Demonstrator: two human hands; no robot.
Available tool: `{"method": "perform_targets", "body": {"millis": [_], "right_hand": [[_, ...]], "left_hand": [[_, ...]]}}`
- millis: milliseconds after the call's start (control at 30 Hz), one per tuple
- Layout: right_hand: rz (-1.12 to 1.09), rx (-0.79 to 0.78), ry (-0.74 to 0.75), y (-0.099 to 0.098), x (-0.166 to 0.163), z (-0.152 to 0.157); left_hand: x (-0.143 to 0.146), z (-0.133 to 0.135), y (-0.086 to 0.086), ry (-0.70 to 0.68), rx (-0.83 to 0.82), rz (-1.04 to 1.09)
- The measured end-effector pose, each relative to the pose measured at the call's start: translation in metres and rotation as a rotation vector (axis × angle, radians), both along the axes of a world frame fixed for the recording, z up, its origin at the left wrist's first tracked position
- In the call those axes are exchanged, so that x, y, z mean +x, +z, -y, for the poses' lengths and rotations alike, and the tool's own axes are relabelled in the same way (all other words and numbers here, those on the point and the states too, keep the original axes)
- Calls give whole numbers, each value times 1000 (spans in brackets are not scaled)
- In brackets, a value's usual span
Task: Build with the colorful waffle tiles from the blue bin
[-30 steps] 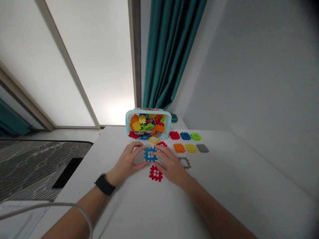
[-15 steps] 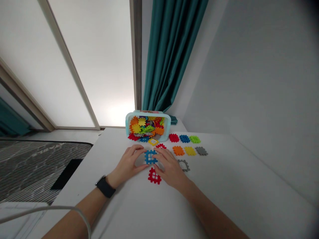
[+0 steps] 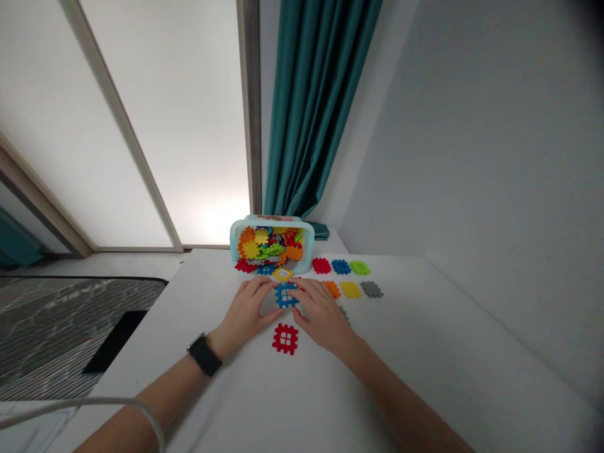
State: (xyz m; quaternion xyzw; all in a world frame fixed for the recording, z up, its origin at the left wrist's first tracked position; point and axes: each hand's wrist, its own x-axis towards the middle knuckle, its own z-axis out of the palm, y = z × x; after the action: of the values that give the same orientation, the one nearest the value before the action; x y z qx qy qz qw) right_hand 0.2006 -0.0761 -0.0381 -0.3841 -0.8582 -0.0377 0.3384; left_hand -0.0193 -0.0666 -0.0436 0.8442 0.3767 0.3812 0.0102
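Observation:
Between my two hands is a blue interlocking plastic tile [image 3: 285,295] with a window grid in its middle. My left hand [image 3: 250,308] grips its left side with thumb and fingers, and a dark watch is on that wrist. My right hand [image 3: 321,311] grips the right side, its fingers covering part of the tile. Nearer to me, a red window tile [image 3: 285,339] lies flat on the white table. Just beyond the blue tile lies a yellow window tile [image 3: 283,274]. A grey tile [image 3: 345,314] is mostly hidden behind my right hand.
A pale blue tub [image 3: 309,248] on its side holds many coloured tiles, some spilling out. To its right lie red [image 3: 321,266], blue [image 3: 341,267], green [image 3: 360,268], orange [image 3: 333,289], yellow [image 3: 351,290] and grey [image 3: 372,289] tiles. A white cable [image 3: 113,401] crosses at lower left.
The view has shifted slightly, moving the tub and tiles left in the picture. Both hands still hold the blue tile, now a little farther from the red window tile.

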Motion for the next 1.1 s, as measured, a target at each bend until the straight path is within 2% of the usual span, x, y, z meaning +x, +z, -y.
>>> {"method": "perform_targets", "body": {"millis": [167, 333, 500, 667, 967, 1100], "right_hand": [[-19, -35, -5, 2, 26, -4], [-51, -18, -63, -3, 73, -11], [-129, 7, -142, -10, 129, -26], [-128, -35, -197, -17, 169, -52], [44, -222, -224, -16, 185, -106], [56, -248, -225, -16, 189, -124]], "left_hand": [[22, -10, 5, -53, 2, -35], [57, -24, 6, -109, 3, -38], [84, -37, -3, -172, -26, -108], [89, -44, -14, -209, -57, -98], [87, -47, -19, -222, -89, -95], [88, -45, -18, -218, -76, -75]]}}
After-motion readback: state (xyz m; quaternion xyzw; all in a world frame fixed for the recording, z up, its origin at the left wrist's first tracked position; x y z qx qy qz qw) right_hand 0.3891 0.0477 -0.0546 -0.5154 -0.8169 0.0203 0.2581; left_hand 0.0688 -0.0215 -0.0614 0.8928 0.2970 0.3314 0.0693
